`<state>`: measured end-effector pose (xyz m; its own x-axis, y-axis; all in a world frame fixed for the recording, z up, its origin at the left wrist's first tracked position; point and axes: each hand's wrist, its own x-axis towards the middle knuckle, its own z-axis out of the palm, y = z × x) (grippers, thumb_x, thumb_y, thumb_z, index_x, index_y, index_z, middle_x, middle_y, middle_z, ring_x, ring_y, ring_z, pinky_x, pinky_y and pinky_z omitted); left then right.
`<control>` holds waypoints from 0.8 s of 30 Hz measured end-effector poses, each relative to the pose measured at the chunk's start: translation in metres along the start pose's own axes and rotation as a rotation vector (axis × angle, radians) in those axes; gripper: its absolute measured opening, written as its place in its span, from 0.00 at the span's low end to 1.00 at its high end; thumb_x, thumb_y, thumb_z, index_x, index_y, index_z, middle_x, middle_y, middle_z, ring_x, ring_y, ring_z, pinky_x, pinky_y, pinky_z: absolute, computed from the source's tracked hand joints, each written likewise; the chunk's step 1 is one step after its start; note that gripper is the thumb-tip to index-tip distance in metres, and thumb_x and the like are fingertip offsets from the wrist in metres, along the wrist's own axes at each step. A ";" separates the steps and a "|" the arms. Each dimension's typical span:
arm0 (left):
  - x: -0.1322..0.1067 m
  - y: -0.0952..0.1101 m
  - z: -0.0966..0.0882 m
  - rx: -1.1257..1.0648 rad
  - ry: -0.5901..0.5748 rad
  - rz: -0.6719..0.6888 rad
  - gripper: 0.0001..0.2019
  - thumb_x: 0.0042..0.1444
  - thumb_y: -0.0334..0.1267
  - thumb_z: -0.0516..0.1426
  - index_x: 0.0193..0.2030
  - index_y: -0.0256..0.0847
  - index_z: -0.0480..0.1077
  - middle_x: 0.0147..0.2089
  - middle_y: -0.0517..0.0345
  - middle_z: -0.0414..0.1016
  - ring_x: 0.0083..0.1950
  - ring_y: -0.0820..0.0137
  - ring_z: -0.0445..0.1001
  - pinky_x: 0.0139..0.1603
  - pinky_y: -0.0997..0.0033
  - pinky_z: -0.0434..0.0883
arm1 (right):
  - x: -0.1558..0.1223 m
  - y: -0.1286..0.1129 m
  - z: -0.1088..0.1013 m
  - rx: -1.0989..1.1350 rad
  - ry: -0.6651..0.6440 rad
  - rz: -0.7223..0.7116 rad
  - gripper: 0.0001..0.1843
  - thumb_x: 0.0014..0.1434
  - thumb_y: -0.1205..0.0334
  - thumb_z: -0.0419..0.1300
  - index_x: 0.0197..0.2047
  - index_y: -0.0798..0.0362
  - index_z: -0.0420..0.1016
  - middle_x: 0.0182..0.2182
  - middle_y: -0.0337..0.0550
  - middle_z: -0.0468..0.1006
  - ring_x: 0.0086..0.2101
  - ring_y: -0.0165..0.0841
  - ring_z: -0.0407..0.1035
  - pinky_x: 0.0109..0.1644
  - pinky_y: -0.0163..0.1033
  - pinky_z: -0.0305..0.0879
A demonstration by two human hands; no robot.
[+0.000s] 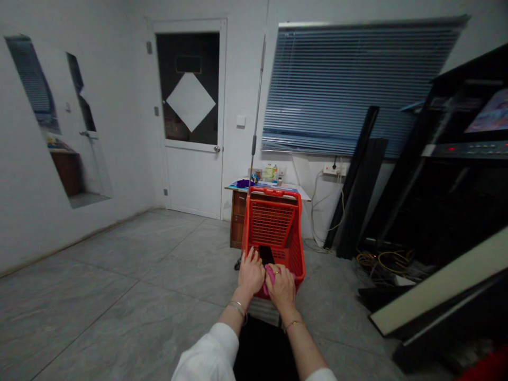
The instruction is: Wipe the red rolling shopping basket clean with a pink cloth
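A red plastic shopping cart [300, 254] stands right in front of me, its handle bar at the far end. Flat against the cart's near side lies my left hand [251, 274], its fingers stretched out and somewhat spread. My right hand [282, 288] is closed around a pink cloth [269, 276] at the same near edge, just beside the left hand. A flat black object [265, 254], perhaps a phone, shows beyond my fingers in the cart. My hands cover much of the cart's near rim.
Behind the cart stands a small desk [237, 218] with bottles and a purple cloth [245, 183]. A long thin pole [259, 90] rises beside it. On the right are a dark rack [420, 206], leaning panels [355, 196] and loose cables [391, 262]. A white door [192, 180] is at back left.
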<state>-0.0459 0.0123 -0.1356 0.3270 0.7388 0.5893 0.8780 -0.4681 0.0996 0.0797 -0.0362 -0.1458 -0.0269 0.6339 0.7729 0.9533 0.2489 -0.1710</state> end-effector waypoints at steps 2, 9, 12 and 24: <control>0.000 0.000 -0.001 -0.008 0.003 -0.007 0.17 0.62 0.35 0.49 0.47 0.36 0.77 0.60 0.45 0.74 0.71 0.55 0.58 0.70 0.45 0.54 | -0.002 0.013 -0.007 0.014 -0.032 -0.040 0.15 0.67 0.57 0.52 0.50 0.51 0.75 0.40 0.47 0.76 0.39 0.35 0.67 0.45 0.41 0.60; 0.003 0.018 0.004 -0.068 0.030 -0.042 0.18 0.63 0.34 0.47 0.47 0.39 0.78 0.60 0.47 0.74 0.68 0.58 0.63 0.69 0.46 0.56 | -0.013 0.073 -0.020 0.007 0.103 0.039 0.15 0.65 0.60 0.50 0.47 0.52 0.76 0.42 0.48 0.77 0.49 0.40 0.66 0.60 0.52 0.57; 0.004 0.022 0.006 -0.063 0.007 -0.058 0.18 0.63 0.34 0.47 0.47 0.37 0.78 0.60 0.45 0.74 0.68 0.58 0.63 0.70 0.46 0.54 | -0.012 0.056 -0.010 0.005 0.129 0.066 0.15 0.66 0.61 0.49 0.46 0.54 0.76 0.42 0.48 0.77 0.48 0.39 0.67 0.62 0.53 0.55; 0.003 0.018 0.007 -0.055 0.014 -0.036 0.17 0.63 0.33 0.48 0.48 0.38 0.77 0.61 0.47 0.73 0.69 0.58 0.62 0.70 0.47 0.55 | -0.013 0.096 -0.025 0.048 0.128 0.034 0.15 0.64 0.57 0.53 0.48 0.50 0.77 0.46 0.48 0.76 0.56 0.44 0.62 0.62 0.57 0.57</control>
<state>-0.0267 0.0100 -0.1375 0.2905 0.7487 0.5959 0.8683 -0.4680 0.1647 0.1789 -0.0389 -0.1571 0.0464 0.5444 0.8375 0.9376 0.2656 -0.2246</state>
